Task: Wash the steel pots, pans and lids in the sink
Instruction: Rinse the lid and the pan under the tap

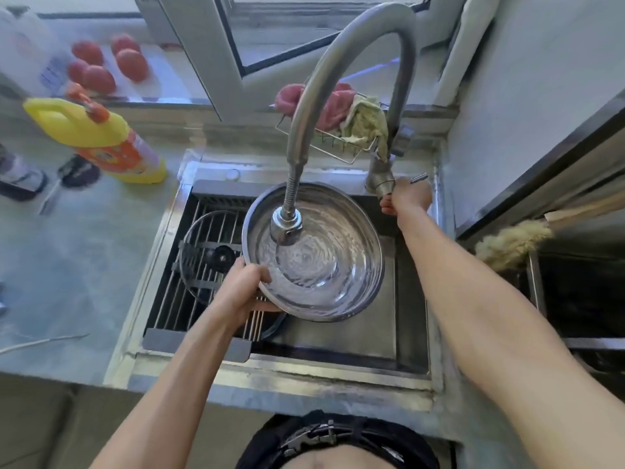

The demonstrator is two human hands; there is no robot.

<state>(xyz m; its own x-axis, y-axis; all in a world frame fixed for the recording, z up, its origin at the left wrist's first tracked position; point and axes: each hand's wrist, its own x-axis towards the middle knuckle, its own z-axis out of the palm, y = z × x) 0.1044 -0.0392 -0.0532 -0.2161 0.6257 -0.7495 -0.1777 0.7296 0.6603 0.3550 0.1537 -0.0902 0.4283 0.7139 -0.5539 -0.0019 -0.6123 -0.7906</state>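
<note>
A round steel pan [338, 265] with rippling water in it is held over the sink [338, 336], right under the tap's spray head [285, 226]. My left hand [245, 287] grips the pan's near-left rim. My right hand [407, 198] is curled round the tap lever [418, 178] at the sink's back right corner. A glass lid [203, 262] with a black knob lies on the wire rack [176, 299] over the left half of the sink.
A tall curved tap [338, 62] arches above the sink. A wire caddy [338, 147] with pink and green cloths hangs behind it. A yellow detergent bottle [98, 137] lies on the left counter, several tomatoes [101, 66] on the sill. A brush [510, 242] sits at the right.
</note>
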